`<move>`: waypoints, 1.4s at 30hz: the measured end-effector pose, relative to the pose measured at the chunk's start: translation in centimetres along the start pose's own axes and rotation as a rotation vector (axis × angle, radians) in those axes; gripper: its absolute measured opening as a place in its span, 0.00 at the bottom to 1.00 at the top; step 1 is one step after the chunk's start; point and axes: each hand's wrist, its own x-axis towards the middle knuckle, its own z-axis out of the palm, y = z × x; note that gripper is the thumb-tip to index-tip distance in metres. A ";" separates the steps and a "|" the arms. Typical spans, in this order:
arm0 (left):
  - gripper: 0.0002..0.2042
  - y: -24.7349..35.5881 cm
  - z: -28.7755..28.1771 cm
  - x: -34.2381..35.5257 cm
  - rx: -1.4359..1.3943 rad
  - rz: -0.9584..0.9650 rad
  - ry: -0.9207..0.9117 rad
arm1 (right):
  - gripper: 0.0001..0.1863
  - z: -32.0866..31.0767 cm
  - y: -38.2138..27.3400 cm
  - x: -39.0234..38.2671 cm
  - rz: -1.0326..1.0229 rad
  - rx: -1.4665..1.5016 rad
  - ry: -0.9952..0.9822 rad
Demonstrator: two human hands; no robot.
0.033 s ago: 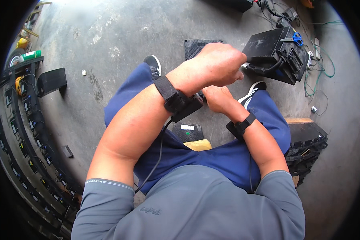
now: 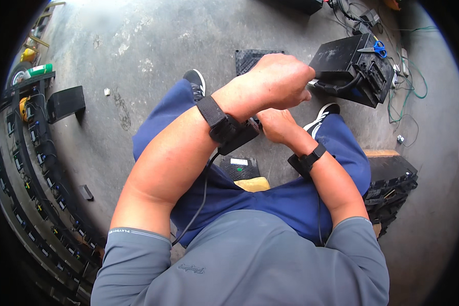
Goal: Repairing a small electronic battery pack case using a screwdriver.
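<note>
My left hand (image 2: pixel 280 81) reaches across to the right with fingers closed, beside a black box (image 2: pixel 336 61) with a thick black handle or cable (image 2: pixel 341 86) on it. My right hand (image 2: pixel 276 125) is just below it, also closed; what either holds is hidden behind the fingers and left forearm. Black devices are strapped at both wrists. Beyond my hands lies a black textured plate (image 2: pixel 249 57) on the floor. Between my legs are another black piece (image 2: pixel 239 168) and a yellow pad (image 2: pixel 252 184). Blue-handled scissors (image 2: pixel 377 49) rest on the box.
A rack (image 2: pixel 40 158) with rows of small devices curves along the left, near a standing black panel (image 2: pixel 65 104). Cables (image 2: pixel 413 81) and adapters lie at the right. Stacked black boxes (image 2: pixel 390 181) stand by my right leg; another black case (image 2: pixel 301 5) is at the top.
</note>
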 end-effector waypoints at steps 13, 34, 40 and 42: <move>0.18 -0.7 0.0 0.7 0.013 0.003 0.024 | 0.19 0.4 0.7 0.4 0.050 0.124 -0.069; 0.17 -0.5 0.1 0.4 0.040 0.014 0.020 | 0.04 1.9 -0.7 0.1 -0.156 0.030 0.086; 0.18 -0.4 0.2 0.6 0.047 0.012 0.016 | 0.04 2.0 -1.0 -0.4 -0.111 -0.143 0.081; 0.17 -0.4 0.2 0.6 0.037 0.003 0.015 | 0.04 2.1 -1.1 -0.5 -0.113 -0.132 0.102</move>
